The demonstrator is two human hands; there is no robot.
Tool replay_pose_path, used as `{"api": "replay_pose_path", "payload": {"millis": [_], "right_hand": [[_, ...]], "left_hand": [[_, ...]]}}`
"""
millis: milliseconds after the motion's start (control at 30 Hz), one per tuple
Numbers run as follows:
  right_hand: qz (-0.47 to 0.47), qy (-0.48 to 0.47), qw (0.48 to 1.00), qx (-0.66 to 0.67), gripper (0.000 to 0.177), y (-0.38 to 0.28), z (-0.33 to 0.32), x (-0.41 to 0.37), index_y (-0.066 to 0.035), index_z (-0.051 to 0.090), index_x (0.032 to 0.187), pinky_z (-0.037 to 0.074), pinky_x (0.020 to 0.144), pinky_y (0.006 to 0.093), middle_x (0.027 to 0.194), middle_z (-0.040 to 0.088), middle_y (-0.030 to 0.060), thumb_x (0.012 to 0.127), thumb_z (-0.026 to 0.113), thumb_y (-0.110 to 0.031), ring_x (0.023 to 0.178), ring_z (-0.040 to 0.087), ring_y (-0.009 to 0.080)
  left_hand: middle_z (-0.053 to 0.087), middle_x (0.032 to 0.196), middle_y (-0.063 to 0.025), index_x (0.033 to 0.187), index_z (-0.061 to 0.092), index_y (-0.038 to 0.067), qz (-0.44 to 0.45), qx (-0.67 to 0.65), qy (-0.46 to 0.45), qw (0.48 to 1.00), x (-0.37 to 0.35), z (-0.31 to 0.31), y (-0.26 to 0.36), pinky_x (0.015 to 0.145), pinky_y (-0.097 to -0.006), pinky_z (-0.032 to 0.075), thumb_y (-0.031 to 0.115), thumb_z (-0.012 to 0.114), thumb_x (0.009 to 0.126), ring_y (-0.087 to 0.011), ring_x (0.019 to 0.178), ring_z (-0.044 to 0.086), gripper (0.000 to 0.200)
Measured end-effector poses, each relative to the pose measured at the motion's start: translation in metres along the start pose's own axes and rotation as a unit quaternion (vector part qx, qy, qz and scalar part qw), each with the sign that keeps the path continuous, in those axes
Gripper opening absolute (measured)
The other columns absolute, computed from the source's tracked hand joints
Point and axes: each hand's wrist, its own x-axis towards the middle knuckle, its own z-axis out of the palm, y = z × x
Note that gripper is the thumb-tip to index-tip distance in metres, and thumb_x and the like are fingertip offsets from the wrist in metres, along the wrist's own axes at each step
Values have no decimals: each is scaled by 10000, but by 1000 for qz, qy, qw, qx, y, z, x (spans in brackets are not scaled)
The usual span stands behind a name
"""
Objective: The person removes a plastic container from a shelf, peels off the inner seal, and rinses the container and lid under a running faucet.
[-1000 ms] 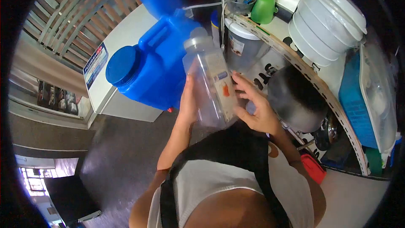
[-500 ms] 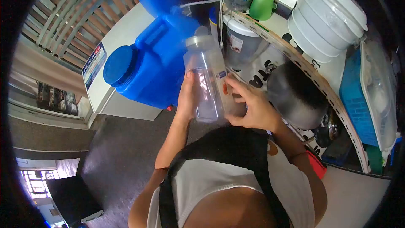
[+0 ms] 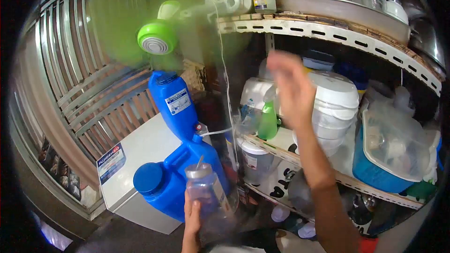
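My left hand [image 3: 193, 212] is wrapped round a clear plastic bottle [image 3: 210, 199] with a silver-coloured cap [image 3: 198, 171] and a thin piece sticking up from it. The bottle stands upright, low in front of a big blue water container [image 3: 174, 192]. My right hand [image 3: 296, 94] is raised before the shelving, blurred by motion, its fingers stretched up and to the left with nothing visible in them. In this view it overlaps the space between a green spray bottle [image 3: 268, 121] and a stack of white tubs [image 3: 332, 107].
A green fan [image 3: 157, 37] with blurred blades hangs at the upper left. Beneath it a second blue container [image 3: 173, 105] stands by a white chest [image 3: 129, 178]. Jars and pans crowd the upper shelf [image 3: 323, 28]; a blue basin [image 3: 382, 168] sits at the right.
My right hand has let go of the bottle and risen towards the shelves. My left hand still holds the bottle, now lower in view. The view has tilted up, showing the fan and upper shelf.
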Motion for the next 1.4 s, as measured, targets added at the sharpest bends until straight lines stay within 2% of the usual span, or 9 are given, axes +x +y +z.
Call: {"api": "replay_pose_path", "payload": {"millis": [100,267,400,700,767,933,1000,1200,1400], "right_hand": [[-120,134,984,17,195,33,21,120,-11,639,1047,492,801,289,965,644,108,876,546,-23,892,631,175],[-233,235,941,-67,245,62,39,280,-21,653,1005,505,799,364,944,638,138,796,528,2,882,632,275],[-283,228,913,-184,267,63,53,338,-23,654,988,491,823,406,994,631,180,764,513,10,894,615,339],[-318,208,857,-348,303,49,67,384,-37,667,1024,425,940,425,1091,613,139,754,533,-62,1065,528,345],[-396,265,775,-416,278,43,59,398,-64,666,1019,450,892,416,1016,647,117,797,508,-121,978,587,303],[-376,219,823,-365,252,22,49,404,26,652,949,440,885,465,1001,609,228,749,515,-41,999,551,392],[-328,104,881,-324,234,25,46,407,42,659,894,472,830,481,936,637,247,760,504,-72,935,600,396],[-149,-141,894,-398,252,28,53,387,-36,694,933,493,828,457,968,649,259,801,527,-169,935,624,394],[-244,-63,899,-358,363,28,47,334,34,621,993,484,759,455,853,649,215,867,499,-284,820,607,368]], "left_hand": [[540,1197,-108,1454,272,58,85,85,18,993,-12,-20,17,846,-325,459,371,504,936,-188,1006,547,649],[353,1466,-132,1504,142,83,26,139,187,972,-62,-58,20,1129,-460,202,510,529,912,-314,1350,324,826],[465,1371,-169,1482,185,26,114,73,299,945,-86,-65,28,858,-424,492,449,535,921,-307,1069,573,786],[467,1352,-143,1491,182,83,51,65,490,868,-97,-61,64,899,-426,463,497,549,893,-274,1093,546,814],[471,1344,-139,1488,191,83,50,60,507,858,-93,-61,66,898,-419,461,488,546,894,-266,1088,545,802],[479,1323,-130,1482,212,82,41,49,532,844,-82,-64,72,896,-401,458,468,539,899,-248,1073,543,772],[482,1314,-126,1479,220,81,36,46,537,842,-77,-65,73,895,-394,456,459,536,901,-240,1067,542,760],[492,1289,-115,1471,246,80,36,30,551,833,-70,-69,73,892,-372,452,435,527,906,-218,1049,540,724],[501,1263,-104,1463,271,79,57,-38,575,815,-69,-76,66,890,-350,447,410,519,911,-196,1031,538,690]]}}
